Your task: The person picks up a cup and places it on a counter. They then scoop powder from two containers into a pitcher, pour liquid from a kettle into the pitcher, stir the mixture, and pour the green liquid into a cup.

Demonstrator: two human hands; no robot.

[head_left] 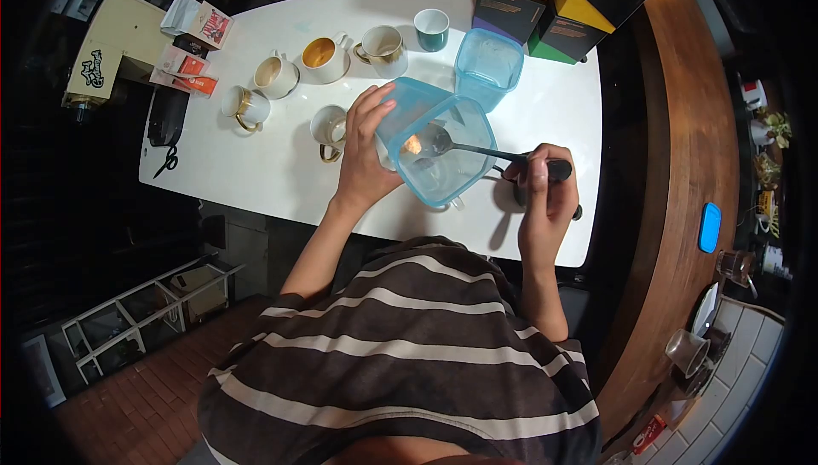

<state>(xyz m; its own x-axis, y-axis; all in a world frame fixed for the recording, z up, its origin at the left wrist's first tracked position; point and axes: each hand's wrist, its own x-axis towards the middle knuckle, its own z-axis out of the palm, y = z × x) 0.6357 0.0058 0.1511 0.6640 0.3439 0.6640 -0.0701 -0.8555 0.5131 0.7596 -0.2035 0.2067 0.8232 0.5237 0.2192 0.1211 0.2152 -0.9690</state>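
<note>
My left hand (366,158) is wrapped round a translucent blue plastic container (417,107), tilted so its mouth faces me. In my right hand (547,197) is a long-handled spoon (486,152), held near the dark end of its handle. The spoon's metal bowl is inside the container, beside a small patch that looks bright orange. A mug with a gold handle (327,127) stands just left of my left hand. Beyond the held container is a second blue container (488,69). A dark object, partly hidden, sits beneath my right hand.
Along the white table's (281,167) far side stand several mugs, including an orange-lined mug (322,54) and a green cup (432,31). Black boxes (511,18) are stacked at the back right. Scissors (169,163) lie at the left edge. A wooden counter (673,167) runs along the right.
</note>
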